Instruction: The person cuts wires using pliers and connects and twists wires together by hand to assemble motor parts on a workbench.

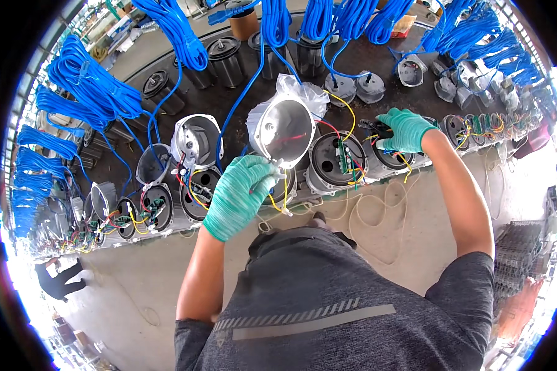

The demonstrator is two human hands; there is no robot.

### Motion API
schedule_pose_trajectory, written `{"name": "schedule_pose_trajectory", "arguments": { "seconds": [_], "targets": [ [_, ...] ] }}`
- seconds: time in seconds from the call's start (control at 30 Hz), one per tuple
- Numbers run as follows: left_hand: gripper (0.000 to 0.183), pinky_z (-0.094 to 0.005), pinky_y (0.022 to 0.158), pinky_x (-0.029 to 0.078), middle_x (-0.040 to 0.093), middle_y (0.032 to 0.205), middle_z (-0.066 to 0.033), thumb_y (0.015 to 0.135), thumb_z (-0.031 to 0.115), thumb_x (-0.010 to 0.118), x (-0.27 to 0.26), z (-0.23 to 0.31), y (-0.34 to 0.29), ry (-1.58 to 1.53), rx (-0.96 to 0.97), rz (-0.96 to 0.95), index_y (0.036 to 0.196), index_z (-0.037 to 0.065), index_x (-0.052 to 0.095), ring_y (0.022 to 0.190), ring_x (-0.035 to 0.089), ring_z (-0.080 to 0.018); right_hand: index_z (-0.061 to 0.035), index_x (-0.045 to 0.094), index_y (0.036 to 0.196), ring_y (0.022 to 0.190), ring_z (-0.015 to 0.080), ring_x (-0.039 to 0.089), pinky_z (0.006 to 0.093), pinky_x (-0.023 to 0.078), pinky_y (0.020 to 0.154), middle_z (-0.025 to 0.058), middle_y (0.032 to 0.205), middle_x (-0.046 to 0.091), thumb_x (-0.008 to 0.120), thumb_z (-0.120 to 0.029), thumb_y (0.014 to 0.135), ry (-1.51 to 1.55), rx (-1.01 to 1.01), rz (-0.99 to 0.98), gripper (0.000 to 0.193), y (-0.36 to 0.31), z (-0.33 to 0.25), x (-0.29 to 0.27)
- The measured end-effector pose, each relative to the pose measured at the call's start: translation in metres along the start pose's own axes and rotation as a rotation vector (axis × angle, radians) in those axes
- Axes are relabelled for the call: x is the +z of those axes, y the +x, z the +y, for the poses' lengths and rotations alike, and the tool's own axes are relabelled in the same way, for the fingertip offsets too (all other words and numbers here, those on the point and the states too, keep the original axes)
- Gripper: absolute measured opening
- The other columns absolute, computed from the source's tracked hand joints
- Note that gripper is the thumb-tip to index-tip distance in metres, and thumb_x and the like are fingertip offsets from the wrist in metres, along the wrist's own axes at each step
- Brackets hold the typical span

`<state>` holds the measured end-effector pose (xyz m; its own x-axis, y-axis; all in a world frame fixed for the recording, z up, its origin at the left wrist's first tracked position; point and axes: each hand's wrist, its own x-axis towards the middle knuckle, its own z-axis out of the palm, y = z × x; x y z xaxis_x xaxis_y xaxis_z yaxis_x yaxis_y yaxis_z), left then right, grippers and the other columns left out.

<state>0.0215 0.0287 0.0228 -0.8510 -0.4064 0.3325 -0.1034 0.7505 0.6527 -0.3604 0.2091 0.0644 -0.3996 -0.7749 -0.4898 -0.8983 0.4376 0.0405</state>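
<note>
Bench: dark top (192, 102), bowed by the lens, runs behind and to both sides of the cup. Floor (377, 232) on the near side, cream hose (387, 260) loose on it, right of the cup.
Cup: grey metal (284, 131), mid-bench, mouth tilted toward the wearer, clear wrap (312, 94) at its back. What it rests on: hidden.
Left hand: green glove (240, 195), at the cup's lower rim. Thumb and fingertips pinch a small pale piece (280, 174); connector or rim lug, cannot tell.
Yellow lead: (285, 193) hangs just below the cup rim, near those fingertips.
Right hand: green glove (408, 131), well right of the cup. Fingers curled round a dark-handled tool (380, 128); its tip state, cannot tell.
Base: dark, round, green board (341, 154) on it, just right of the cup; wires stick up.
Behind cup: blue cable coils (275, 25), black cans (226, 65).
Cup handling: likely stiff, moderate weight, smooth wall that could slip under knit gloves. Hold by outer wall or flange.
Lead handling: likely light and floppy; hold at the connector, not the wire.
Board handling: probably fragile; edges only.
Tool handling: looks rigid and light; hold by the handles.
</note>
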Motion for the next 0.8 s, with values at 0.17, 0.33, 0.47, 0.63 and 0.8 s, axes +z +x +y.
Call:
{"name": "schedule_pose_trajectory", "arguments": {
  "seconds": [0.17,0.33,0.47,0.63,0.8],
  "targets": [
    [0.019,-0.0418,0.085,0.057,0.074,0.108,-0.0108,0.091,0.003,0.078,-0.008,-0.001,0.0,-0.065,0.004,-0.005,0.109,0.006,0.079,0.099,0.068,-0.0315,-0.0094,0.055,0.157,0.142,0.0411,0.054,0.0517,0.047,0.116,0.0193,0.153,0.057,0.07,-0.062,0.096,-0.035,0.02,0.0,0.082,-0.005,-0.012,-0.013],
    [0.025,-0.045,0.093,0.056,0.074,0.115,-0.0148,0.092,0.0,0.069,-0.021,-0.006,0.006,-0.064,0.049,-0.102,0.115,0.005,0.078,0.104,0.068,-0.0356,-0.0055,0.062,0.147,0.128,0.0417,0.063,0.0511,0.05,0.111,0.0214,0.139,0.065,0.052,-0.046,0.11,-0.007,-0.027,0.195,0.056,0.0,0.008,-0.003],
    [0.036,-0.041,0.105,0.053,0.074,0.127,-0.0169,0.112,0.025,0.055,-0.035,-0.027,0.007,-0.397,0.0,-0.29,0.127,-0.002,0.073,0.117,0.07,-0.0293,-0.0075,0.074,0.118,0.104,0.0392,0.071,0.0498,0.058,0.092,0.0179,0.111,0.074,0.059,-0.027,0.106,0.123,-0.248,0.67,0.028,-0.033,-0.034,-0.012],
    [0.057,-0.0396,0.101,0.053,0.075,0.117,-0.0153,0.119,0.041,0.038,-0.043,-0.028,0.026,-0.487,0.016,-0.394,0.118,-0.002,0.076,0.108,0.071,-0.0281,-0.0105,0.077,0.116,0.099,0.0375,0.073,0.0478,0.06,0.089,0.016,0.11,0.075,0.062,-0.025,0.104,0.491,-0.676,0.427,0.024,-0.084,-0.151,0.0],
    [0.035,-0.0429,0.093,0.057,0.078,0.106,-0.0181,0.115,0.024,0.05,-0.037,-0.047,0.026,-0.391,0.012,-0.343,0.125,-0.002,0.071,0.098,0.074,-0.0359,-0.0096,0.075,0.12,0.094,0.036,0.075,0.0484,0.06,0.08,0.017,0.107,0.076,0.065,-0.03,0.102,0.55,-0.702,0.488,0.029,-0.072,-0.21,0.046]
  ]
}}
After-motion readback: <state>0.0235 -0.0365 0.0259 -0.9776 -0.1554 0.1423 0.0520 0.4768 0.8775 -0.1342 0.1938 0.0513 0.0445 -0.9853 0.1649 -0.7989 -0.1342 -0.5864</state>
